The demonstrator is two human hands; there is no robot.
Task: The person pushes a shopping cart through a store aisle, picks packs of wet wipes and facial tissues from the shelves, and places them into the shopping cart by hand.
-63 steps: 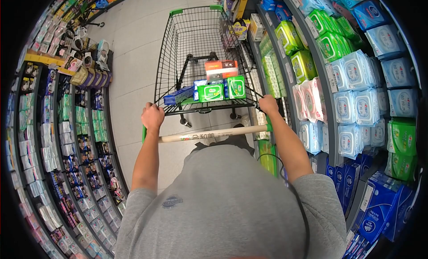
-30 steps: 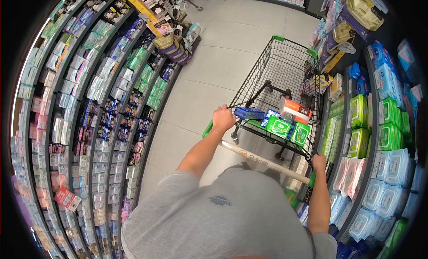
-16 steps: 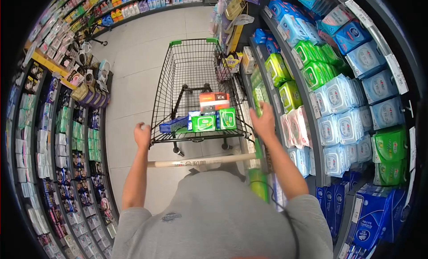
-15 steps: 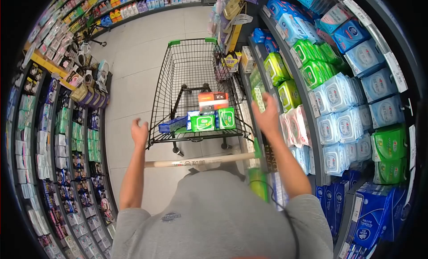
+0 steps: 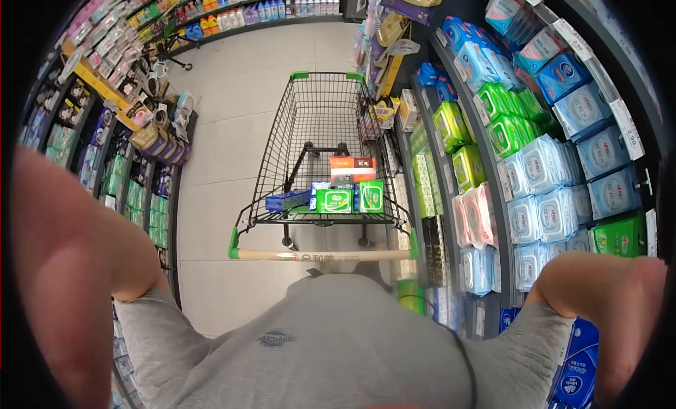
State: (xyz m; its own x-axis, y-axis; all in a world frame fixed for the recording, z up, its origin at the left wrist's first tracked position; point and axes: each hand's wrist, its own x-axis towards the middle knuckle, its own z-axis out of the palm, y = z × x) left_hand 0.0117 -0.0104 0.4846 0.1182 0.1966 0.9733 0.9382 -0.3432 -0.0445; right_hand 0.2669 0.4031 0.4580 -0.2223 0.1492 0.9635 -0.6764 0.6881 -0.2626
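Both my arms are bent up close to the camera, off the cart. My left hand (image 5: pixel 63 282) looms large and blurred at the left edge, and its fingers cannot be made out. At the right edge my right hand (image 5: pixel 627 317) is also blurred, its fingers partly cut off. Neither one touches the shopping cart (image 5: pixel 317 162) in front of me, whose pale handle bar (image 5: pixel 324 255) is untouched. Inside the cart lie an orange-and-white box (image 5: pixel 352 170), green wipes packs (image 5: pixel 334 201) and a dark blue packet (image 5: pixel 287 200).
On the right, a shelf holds light blue wipes packs (image 5: pixel 556 215) and green packs (image 5: pixel 510 120). Left of the cart are tall shelves (image 5: pixel 141 191) of small packets. Bottles (image 5: pixel 232 18) line the far shelf beyond the tiled floor (image 5: pixel 218 141).
Both my hands have come up and back from beside the cart toward the camera, spreading apart. The cart sits slightly lower and further right in the view.
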